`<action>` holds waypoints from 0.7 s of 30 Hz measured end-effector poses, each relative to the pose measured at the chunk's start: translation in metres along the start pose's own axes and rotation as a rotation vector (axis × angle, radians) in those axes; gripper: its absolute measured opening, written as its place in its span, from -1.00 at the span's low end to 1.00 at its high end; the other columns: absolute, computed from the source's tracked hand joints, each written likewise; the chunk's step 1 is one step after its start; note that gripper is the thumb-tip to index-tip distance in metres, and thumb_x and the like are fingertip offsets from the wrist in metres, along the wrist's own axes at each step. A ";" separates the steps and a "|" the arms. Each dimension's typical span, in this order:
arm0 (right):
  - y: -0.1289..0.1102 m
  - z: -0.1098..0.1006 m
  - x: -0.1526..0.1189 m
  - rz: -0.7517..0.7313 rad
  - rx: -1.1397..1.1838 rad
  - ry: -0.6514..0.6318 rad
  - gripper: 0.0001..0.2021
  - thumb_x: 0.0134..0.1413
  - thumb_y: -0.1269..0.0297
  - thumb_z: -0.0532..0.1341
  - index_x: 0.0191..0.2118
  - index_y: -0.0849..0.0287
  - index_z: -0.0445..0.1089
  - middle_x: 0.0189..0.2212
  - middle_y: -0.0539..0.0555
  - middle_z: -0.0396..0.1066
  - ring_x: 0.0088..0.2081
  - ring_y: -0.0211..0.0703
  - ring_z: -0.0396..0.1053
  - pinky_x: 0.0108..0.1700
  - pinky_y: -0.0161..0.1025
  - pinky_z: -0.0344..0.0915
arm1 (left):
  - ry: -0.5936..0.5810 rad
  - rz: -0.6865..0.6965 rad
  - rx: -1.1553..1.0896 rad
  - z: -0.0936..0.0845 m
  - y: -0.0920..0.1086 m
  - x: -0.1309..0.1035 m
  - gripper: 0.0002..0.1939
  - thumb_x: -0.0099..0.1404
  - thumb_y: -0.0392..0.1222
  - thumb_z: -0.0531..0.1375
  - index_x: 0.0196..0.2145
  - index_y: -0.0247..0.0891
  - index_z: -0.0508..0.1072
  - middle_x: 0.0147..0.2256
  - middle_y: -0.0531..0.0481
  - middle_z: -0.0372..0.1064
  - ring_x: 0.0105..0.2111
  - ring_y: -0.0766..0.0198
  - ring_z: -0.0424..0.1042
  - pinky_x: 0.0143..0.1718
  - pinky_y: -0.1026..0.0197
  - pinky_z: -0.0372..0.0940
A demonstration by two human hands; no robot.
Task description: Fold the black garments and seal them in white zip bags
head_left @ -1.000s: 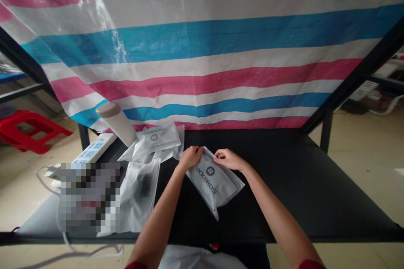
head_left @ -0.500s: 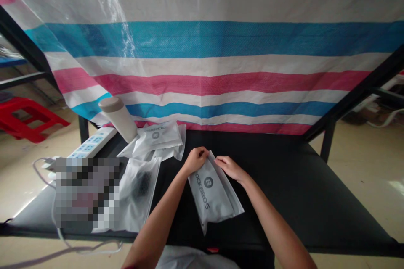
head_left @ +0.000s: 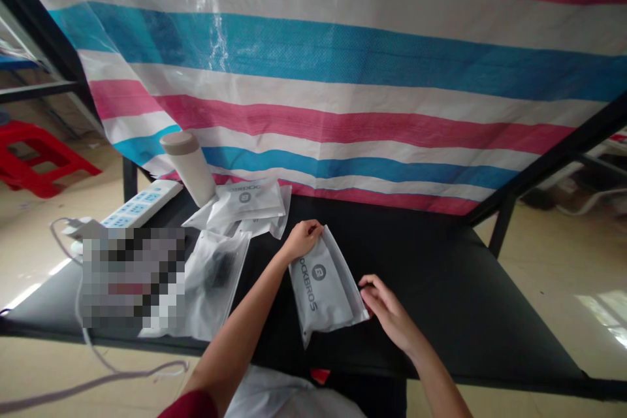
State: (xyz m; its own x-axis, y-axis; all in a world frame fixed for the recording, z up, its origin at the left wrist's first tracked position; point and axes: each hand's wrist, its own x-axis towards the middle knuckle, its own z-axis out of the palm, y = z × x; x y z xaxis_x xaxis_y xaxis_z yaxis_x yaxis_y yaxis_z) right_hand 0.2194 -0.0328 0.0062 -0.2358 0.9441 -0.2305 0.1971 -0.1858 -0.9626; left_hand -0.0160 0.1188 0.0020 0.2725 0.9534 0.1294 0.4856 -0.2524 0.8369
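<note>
A frosted white zip bag (head_left: 326, 284) with dark ROCKBROS lettering and a round logo lies tilted on the black tabletop before me. My left hand (head_left: 304, 239) is closed on its top corner. At the bag's lower right, my right hand (head_left: 389, 313) has thumb and forefinger pinched at the long sealed edge, near the bottom corner. What the bag contains cannot be made out.
Similar bags (head_left: 255, 201) are stacked at the back left, beside a white bottle (head_left: 189, 166). Another bag with dark contents (head_left: 220, 274) lies left of my forearm. A power strip (head_left: 142, 202) and cable are farther left. Striped sheeting (head_left: 318, 98) hangs behind.
My right hand has moved down along the bag's right edge, from near the top to near the lower corner. The left hand keeps its hold on the top corner. The view has tilted slightly.
</note>
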 end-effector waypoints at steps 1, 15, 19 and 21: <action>-0.001 0.001 0.010 -0.024 0.011 0.046 -0.64 0.14 -0.14 0.14 -0.14 0.01 0.29 -0.44 -0.03 0.33 -0.42 -0.14 0.33 -0.34 -0.22 0.28 | 0.002 0.010 0.012 -0.001 0.001 0.000 -0.74 0.28 -0.16 0.06 -0.44 -0.29 0.47 -0.50 0.03 0.38 -0.49 0.32 0.30 -0.43 0.31 0.12; -0.015 0.011 0.139 -0.068 -0.283 -0.095 -0.59 -0.15 -0.05 0.31 -0.57 0.28 0.44 -0.62 0.02 0.40 -0.50 -0.14 0.32 -0.49 -0.31 0.17 | 0.245 0.170 0.224 -0.004 0.016 -0.008 -0.79 0.38 -0.15 0.03 -0.25 -0.23 0.43 -0.20 -0.09 0.44 -0.16 0.12 0.39 -0.04 0.06 0.23; -0.003 -0.008 0.142 -0.122 -0.219 0.053 -0.56 -0.10 -0.09 0.26 -0.52 0.28 0.47 -0.58 0.06 0.45 -0.48 -0.05 0.39 -0.48 -0.29 0.20 | 0.336 0.220 0.265 0.007 0.017 -0.014 -0.75 0.39 -0.12 0.06 -0.05 -0.23 0.36 -0.05 -0.15 0.37 -0.03 0.06 0.35 0.04 -0.03 0.25; -0.002 -0.015 0.140 -0.139 -0.291 0.095 -0.59 -0.10 -0.07 0.26 -0.50 0.26 0.49 -0.55 0.09 0.48 -0.40 0.05 0.45 -0.44 -0.26 0.24 | 0.286 0.236 0.231 0.019 0.016 -0.018 -0.68 0.40 -0.08 0.04 0.04 -0.24 0.30 0.02 -0.18 0.32 0.04 0.07 0.33 0.09 -0.03 0.25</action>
State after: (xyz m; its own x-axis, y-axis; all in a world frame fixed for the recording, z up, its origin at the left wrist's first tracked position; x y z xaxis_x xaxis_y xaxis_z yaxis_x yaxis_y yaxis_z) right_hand 0.2000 0.1038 -0.0223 -0.1925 0.9787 -0.0719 0.4355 0.0196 -0.9000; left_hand 0.0028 0.0948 0.0034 0.1727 0.8645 0.4720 0.6194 -0.4679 0.6304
